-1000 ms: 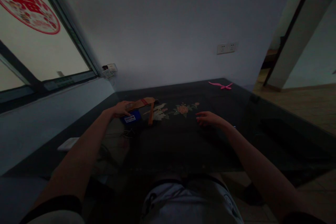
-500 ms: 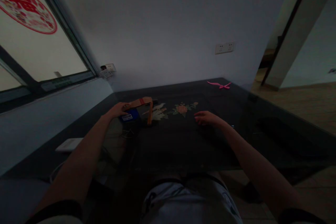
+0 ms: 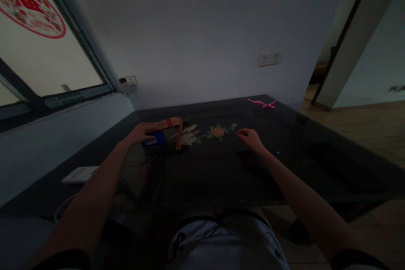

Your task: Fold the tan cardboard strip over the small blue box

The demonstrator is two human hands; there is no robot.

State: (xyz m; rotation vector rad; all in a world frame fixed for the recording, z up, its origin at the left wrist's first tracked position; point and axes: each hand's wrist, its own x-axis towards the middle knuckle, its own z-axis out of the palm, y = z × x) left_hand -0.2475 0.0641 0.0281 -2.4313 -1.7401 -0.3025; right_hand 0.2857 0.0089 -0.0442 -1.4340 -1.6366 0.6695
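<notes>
Cardboard strip [image 3: 167, 123] long axis left-right, left hand [image 3: 141, 132] touching.

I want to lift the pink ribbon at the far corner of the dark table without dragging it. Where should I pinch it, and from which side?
Pinch the pink ribbon at its small knot, where the strands cross near the right end. It lies flat on the dark glass table, so probably best to come straight down from above with fingertips. The right hand is the nearer of the two hands, though the ribbon lies well beyond it.
</notes>
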